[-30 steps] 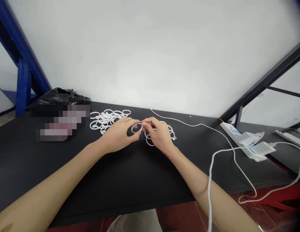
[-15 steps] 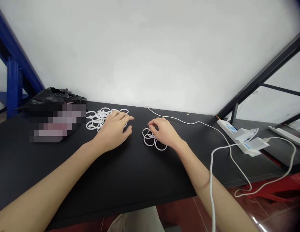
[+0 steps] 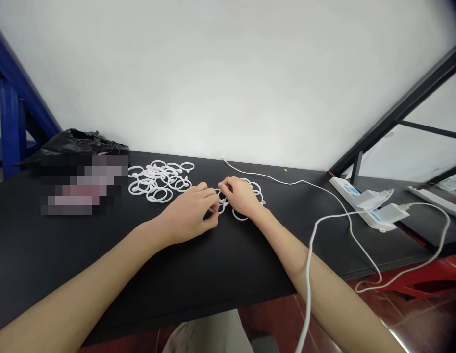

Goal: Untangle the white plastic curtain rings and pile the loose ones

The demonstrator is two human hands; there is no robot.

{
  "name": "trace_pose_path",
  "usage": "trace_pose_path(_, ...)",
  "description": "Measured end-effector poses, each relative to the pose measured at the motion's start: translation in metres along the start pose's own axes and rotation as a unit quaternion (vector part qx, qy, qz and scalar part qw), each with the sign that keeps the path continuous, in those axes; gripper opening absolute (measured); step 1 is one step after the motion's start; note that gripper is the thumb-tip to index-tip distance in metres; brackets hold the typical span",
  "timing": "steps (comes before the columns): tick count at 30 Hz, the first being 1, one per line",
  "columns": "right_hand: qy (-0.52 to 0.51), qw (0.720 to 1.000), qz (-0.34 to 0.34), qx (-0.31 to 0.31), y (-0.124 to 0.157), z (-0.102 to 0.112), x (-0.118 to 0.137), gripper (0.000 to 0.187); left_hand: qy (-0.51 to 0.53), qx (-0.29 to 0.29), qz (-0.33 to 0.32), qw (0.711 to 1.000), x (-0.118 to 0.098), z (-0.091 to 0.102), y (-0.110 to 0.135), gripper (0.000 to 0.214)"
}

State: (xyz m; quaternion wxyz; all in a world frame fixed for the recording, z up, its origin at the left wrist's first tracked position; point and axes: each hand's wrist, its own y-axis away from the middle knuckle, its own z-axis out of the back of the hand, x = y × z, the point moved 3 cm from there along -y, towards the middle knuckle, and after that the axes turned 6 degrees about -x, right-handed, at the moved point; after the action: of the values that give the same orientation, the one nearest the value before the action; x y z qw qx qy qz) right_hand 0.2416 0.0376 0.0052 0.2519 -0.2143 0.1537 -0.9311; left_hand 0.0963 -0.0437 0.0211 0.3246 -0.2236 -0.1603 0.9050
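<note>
My left hand (image 3: 193, 213) and my right hand (image 3: 240, 196) meet at the middle of the black table (image 3: 198, 264), fingertips pinched together on a white plastic ring (image 3: 218, 205). A small chain of joined white rings (image 3: 250, 196) lies under and beside my right hand. A loose pile of white rings (image 3: 158, 179) lies to the left of my left hand, apart from it.
A black plastic bag (image 3: 79, 142) sits at the table's far left beside a blurred patch. A white cable (image 3: 323, 215) runs from the wall across the table to a white power strip (image 3: 364, 206) on the right, and hangs over my right forearm.
Half a second ago the hands were apart, left at the loose pile and right flat on the chain. Both have come together at the centre, pinching a ring.
</note>
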Motion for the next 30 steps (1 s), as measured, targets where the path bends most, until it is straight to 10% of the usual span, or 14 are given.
trace_pose_path(12,-0.096,0.990,0.006,-0.103,0.002,0.024,0.003,0.035,0.116,-0.098,0.208,0.966,0.018,0.022,0.002,0.011)
trace_pose_path(21,-0.438,0.896,-0.076,0.009,0.008,0.012,0.025,0.022,0.080,-0.120,0.150,0.978,0.016,0.020,0.004,0.023)
trace_pose_path(30,-0.316,0.946,-0.057,-0.044,0.008,0.016,0.021,0.024,0.017,-0.103,0.083,0.991,0.023,0.012,0.002,0.030)
